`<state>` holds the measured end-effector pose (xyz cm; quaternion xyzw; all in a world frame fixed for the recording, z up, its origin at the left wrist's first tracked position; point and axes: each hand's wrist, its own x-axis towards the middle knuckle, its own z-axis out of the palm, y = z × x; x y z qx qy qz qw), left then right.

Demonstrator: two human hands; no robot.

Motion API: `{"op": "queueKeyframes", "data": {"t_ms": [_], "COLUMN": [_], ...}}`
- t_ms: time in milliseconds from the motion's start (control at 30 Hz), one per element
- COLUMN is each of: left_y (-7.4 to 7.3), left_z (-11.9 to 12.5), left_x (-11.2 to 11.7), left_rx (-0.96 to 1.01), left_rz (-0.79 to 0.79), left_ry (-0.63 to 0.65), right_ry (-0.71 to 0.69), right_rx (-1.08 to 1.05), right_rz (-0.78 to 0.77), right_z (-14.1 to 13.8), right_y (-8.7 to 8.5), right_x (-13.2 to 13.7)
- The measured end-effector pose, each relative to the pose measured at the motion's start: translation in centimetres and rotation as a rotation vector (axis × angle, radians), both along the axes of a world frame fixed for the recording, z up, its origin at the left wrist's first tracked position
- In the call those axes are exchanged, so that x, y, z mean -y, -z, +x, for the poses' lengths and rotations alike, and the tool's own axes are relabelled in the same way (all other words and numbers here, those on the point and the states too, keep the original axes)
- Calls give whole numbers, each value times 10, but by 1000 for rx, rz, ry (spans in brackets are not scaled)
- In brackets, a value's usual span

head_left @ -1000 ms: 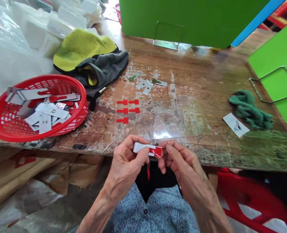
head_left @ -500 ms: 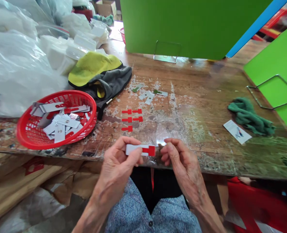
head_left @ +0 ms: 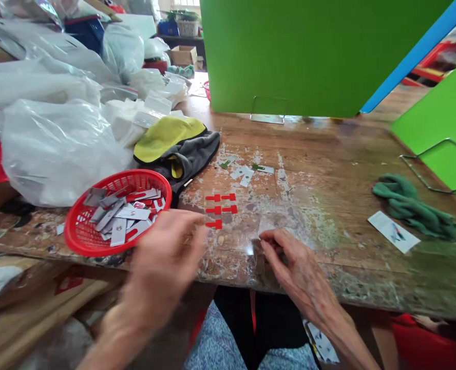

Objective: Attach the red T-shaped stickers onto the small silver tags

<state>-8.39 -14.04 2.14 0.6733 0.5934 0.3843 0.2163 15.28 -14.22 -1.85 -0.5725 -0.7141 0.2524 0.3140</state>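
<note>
My left hand (head_left: 166, 257) is smeared by motion just right of the red basket (head_left: 77, 241), which holds several white-and-red strips (head_left: 120, 216). What it holds, if anything, is hidden by the blur. My right hand (head_left: 285, 257) rests at the table's near edge with its fingers curled together; nothing shows in them. Several small red T-shaped clips (head_left: 220, 209) lie in rows on the wooden table (head_left: 328, 154) between the two hands. A few white strips with green clips (head_left: 247, 172) lie farther back.
A yellow and grey cloth (head_left: 174, 144) lies behind the basket. Clear plastic bags (head_left: 58, 139) pile up at the left. Green panels (head_left: 289, 51) on wire stands close off the back and right. A green rag (head_left: 413, 205) and a white card (head_left: 393, 231) lie at the right.
My left hand has swung left toward the red basket, and the white strip with the red clip it held is out of sight. My right hand dropped to the table edge. The view tilted up.
</note>
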Motion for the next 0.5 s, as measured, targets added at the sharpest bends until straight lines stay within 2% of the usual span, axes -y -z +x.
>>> {"op": "queueKeyframes", "data": {"t_ms": [100,167,233,367,500], "left_y": [31,43,45,37,33], "left_z": [44,52,50,41,45], "left_x": [7,9,5,-23,-42], "left_rx": [-390,-470,-471,-503,-566], "left_rz": [-37,-40,-44,-131,-242], "left_ry": [279,383,392,297,323], "right_ry": [-56,-66,-60,-50,-46], "right_rx": [0,32,84,169,209], "right_rz": [47,79,104,129,132], "right_z": [-10,-14,-16,-22,-26], "right_y": [0,4,8,18,22], "right_x": [-22,-34,-42,-50,-51]}}
